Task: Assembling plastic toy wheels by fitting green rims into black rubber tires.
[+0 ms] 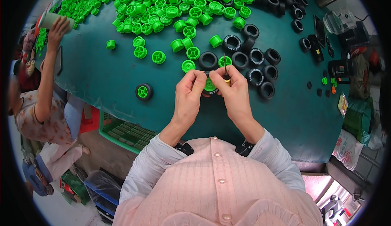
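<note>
A green wheel hub with a black tyre is pinched between both hands near the middle of the table's near edge, just above the surface. Most of the tyre is hidden by fingers; only the green face and a sliver of black rubber are seen. The left hand is closed on its left side with thumb and fingertips. The right hand is closed on its right side and also grips a thin dark-shafted tool with a yellow collar, shaft pointing up toward the far edge. The tool's handle is covered by the palm; its tip is too thin to make out.

One finished wheel, green hub in black tyre, lies flat left of the hands, well apart. Loose black tyres are clustered just beyond and right of the hands. A large pile of green hubs is spread across the far side, cut off by the top edge of the view.

The table is covered in dark teal. At its left edge another person's hand is raised to a pale cup. A green crate sits below the near edge. Clutter at the right edge is too distorted to identify.
</note>
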`<state>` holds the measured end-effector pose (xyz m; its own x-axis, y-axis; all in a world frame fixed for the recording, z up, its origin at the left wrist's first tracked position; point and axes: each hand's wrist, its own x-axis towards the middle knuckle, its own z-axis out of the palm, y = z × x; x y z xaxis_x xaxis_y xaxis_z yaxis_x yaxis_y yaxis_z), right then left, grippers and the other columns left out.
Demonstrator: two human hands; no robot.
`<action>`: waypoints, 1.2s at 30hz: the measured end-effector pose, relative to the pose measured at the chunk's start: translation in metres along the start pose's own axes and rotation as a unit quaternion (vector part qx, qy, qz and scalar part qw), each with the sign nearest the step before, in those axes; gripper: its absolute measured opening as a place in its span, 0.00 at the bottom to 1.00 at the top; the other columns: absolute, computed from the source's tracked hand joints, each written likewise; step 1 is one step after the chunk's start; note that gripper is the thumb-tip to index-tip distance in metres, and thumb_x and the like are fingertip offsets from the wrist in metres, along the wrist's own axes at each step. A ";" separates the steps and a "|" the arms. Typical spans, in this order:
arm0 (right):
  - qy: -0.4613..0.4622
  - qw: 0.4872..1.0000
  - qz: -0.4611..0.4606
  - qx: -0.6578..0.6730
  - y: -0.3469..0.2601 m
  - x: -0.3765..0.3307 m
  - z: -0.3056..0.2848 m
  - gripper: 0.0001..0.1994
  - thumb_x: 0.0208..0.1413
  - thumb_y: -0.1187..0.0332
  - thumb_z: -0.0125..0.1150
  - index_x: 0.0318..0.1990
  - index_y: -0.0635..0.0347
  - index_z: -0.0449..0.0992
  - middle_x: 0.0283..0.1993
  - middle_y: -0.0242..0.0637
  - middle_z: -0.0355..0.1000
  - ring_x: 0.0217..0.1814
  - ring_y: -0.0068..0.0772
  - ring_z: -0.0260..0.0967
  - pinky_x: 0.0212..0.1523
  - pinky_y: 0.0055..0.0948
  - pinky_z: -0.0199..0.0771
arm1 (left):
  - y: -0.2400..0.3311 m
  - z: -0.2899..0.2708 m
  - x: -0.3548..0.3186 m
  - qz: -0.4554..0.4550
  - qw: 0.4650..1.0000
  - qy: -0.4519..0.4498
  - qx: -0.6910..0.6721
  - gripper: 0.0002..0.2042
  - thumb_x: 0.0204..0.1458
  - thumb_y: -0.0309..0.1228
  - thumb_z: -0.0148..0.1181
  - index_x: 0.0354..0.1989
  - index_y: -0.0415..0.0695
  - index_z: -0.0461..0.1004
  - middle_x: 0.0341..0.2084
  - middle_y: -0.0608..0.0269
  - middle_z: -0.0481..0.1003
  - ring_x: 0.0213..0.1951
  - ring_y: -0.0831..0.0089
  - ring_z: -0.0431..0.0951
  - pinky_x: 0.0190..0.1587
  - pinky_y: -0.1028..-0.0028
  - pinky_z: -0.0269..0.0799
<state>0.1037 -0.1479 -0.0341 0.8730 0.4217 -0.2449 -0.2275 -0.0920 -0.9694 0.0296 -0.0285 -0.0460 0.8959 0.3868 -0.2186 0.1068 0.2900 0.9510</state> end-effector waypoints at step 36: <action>-0.073 0.997 0.002 -0.040 -0.020 -0.008 -0.036 0.12 0.60 0.65 0.64 0.43 0.66 0.76 0.33 0.27 0.73 0.32 0.14 0.66 0.33 0.18 0.66 | 0.024 -0.006 -0.002 -0.154 0.969 -0.129 -0.147 0.21 0.67 0.47 0.50 0.48 0.37 0.73 0.40 0.61 0.78 0.38 0.71 0.81 0.39 0.71 0.80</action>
<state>0.1168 -0.1823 -0.0132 0.7991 0.5468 -0.2500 -0.1916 -0.1625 -0.9679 0.0279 -0.0172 -0.0243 0.9227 0.0217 -0.3849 0.2935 0.6078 0.7378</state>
